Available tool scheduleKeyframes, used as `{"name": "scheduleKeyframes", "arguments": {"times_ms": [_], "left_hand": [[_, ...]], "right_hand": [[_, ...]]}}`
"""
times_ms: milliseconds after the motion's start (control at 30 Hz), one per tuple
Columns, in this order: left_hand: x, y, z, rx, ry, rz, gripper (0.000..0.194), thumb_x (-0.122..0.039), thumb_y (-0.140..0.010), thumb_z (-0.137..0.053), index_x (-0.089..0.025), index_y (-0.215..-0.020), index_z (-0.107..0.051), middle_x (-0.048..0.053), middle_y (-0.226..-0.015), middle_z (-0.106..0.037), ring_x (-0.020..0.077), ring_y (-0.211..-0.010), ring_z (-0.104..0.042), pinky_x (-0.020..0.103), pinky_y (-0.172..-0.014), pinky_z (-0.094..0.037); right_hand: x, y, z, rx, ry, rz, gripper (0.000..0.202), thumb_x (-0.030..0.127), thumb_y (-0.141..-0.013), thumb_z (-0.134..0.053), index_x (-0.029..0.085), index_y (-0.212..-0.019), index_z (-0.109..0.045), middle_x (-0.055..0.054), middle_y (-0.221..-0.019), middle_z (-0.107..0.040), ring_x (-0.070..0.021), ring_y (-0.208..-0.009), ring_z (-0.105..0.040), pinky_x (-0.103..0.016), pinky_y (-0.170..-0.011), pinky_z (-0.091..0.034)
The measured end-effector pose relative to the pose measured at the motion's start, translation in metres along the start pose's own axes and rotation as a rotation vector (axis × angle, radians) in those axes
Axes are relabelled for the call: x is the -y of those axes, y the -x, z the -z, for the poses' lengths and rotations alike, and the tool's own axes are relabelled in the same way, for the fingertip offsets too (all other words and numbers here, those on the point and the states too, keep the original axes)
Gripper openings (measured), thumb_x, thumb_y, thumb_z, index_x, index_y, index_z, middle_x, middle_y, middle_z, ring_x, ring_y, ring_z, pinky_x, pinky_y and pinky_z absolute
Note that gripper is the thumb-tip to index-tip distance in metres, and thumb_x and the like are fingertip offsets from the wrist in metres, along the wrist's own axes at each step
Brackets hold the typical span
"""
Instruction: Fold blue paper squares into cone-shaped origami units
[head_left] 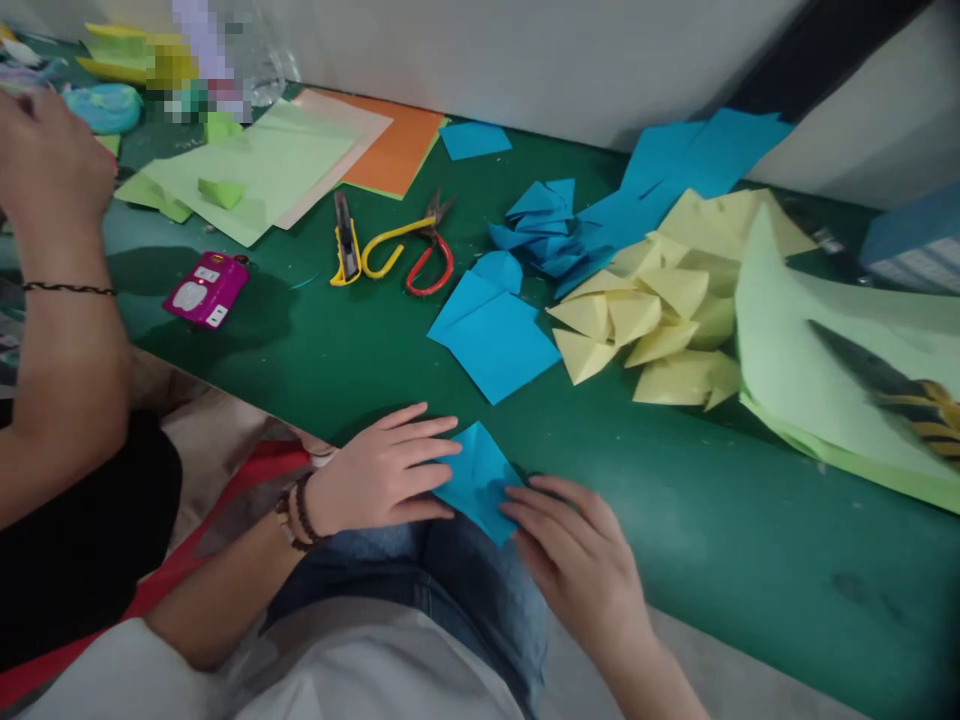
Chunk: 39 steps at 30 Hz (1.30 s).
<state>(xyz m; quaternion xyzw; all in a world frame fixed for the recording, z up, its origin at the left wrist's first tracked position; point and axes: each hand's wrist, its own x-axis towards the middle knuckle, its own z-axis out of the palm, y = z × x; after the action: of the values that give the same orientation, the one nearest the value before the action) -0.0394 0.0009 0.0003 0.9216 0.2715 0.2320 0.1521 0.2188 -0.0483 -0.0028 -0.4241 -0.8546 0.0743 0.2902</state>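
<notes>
A folded square of blue paper with crease lines is held at the table's front edge, above my lap. My left hand has its fingers stretched and spread, with the fingertips touching the paper's left side. At the opposite side, my right hand pinches the right corner, thumb partly hidden below the fingers. Beyond my hands lie flat blue paper sheets and a cluster of folded blue pieces. Folded yellow paper pieces are heaped to the right of them.
A utility knife and scissors-like pliers lie mid-table. A magenta box is to their left. Green sheets and orange paper lie behind. Large pale green paper is at right. Another person's arm reaches in at left.
</notes>
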Motion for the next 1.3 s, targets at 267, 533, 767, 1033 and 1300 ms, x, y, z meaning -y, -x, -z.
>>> {"name": "scheduleKeyframes", "arguments": {"times_ms": [267,533,767,1033,1300], "left_hand": [[-0.010,-0.010,-0.015,-0.161,0.069,0.276,0.032,-0.019,-0.095,-0.051,-0.017,-0.127,-0.054,0.008,-0.114,-0.068,0.0189,-0.114,-0.060,0.041,-0.104,-0.049],[-0.010,-0.013,-0.012,0.008,-0.044,0.232,0.032,-0.015,-0.089,-0.052,-0.020,-0.118,-0.065,0.008,-0.099,-0.058,0.0253,-0.105,-0.052,0.043,-0.089,-0.050],[-0.009,-0.013,-0.012,0.008,-0.093,0.209,0.030,-0.016,-0.090,-0.050,-0.018,-0.117,-0.064,0.009,-0.112,-0.062,0.0239,-0.109,-0.051,0.042,-0.096,-0.047],[-0.007,-0.014,-0.011,0.083,-0.098,0.163,0.033,-0.015,-0.094,-0.046,-0.017,-0.123,-0.062,0.000,-0.138,-0.059,0.0213,-0.112,-0.049,0.041,-0.106,-0.040],[-0.008,-0.016,-0.008,0.103,-0.073,0.193,0.032,-0.016,-0.094,-0.046,-0.018,-0.122,-0.063,0.000,-0.138,-0.059,0.0211,-0.113,-0.049,0.040,-0.104,-0.041]], "right_hand": [[-0.003,-0.022,-0.006,0.052,0.014,-0.272,0.023,0.026,-0.097,-0.050,0.020,-0.117,-0.058,-0.001,-0.078,-0.068,-0.0154,-0.068,-0.065,-0.027,-0.060,-0.050],[-0.005,-0.031,-0.002,0.203,0.107,-0.136,0.029,0.023,-0.099,-0.044,0.017,-0.116,-0.066,-0.005,-0.082,-0.066,-0.0158,-0.068,-0.061,-0.028,-0.059,-0.046],[-0.007,-0.037,0.001,0.256,0.151,-0.114,0.030,0.024,-0.100,-0.042,0.017,-0.118,-0.066,-0.004,-0.079,-0.064,-0.0141,-0.065,-0.061,-0.026,-0.055,-0.044],[-0.009,-0.041,0.003,0.276,0.164,-0.111,0.031,0.025,-0.101,-0.041,0.017,-0.115,-0.067,-0.003,-0.075,-0.064,-0.0118,-0.060,-0.061,-0.023,-0.047,-0.040],[-0.011,-0.043,0.005,0.290,0.117,-0.117,0.032,0.024,-0.101,-0.039,0.016,-0.116,-0.067,-0.005,-0.077,-0.065,-0.0123,-0.064,-0.063,-0.022,-0.050,-0.043]]}}
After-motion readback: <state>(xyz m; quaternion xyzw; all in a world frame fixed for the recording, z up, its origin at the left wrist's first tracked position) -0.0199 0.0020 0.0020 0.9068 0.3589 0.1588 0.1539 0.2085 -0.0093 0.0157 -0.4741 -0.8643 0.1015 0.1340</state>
